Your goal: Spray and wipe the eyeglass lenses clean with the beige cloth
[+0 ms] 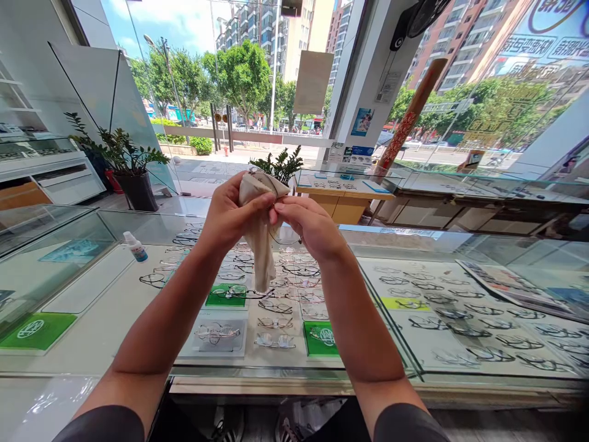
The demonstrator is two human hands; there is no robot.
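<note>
My left hand [226,213] is closed around a pale beige cloth [261,255], its thumb pressing on the folded top. One end of the cloth hangs down below my fingers. A pair of thin-framed eyeglasses [286,242] is partly wrapped in the cloth, and one rim shows beneath my hands. On the other side, my right hand [317,228] pinches the eyeglasses near the middle, fingertips touching the edge of the cloth. Most of the frame is hidden by cloth and fingers. Both hands are raised above the glass display counter [276,372].
Several rows of eyeglasses [275,322] lie inside the counter, with green cards [27,334] among them. A white spray bottle [135,247] stands at the left. More frames fill the right case [488,341], beside a magazine [510,282]. Potted plants [138,190] stand beyond.
</note>
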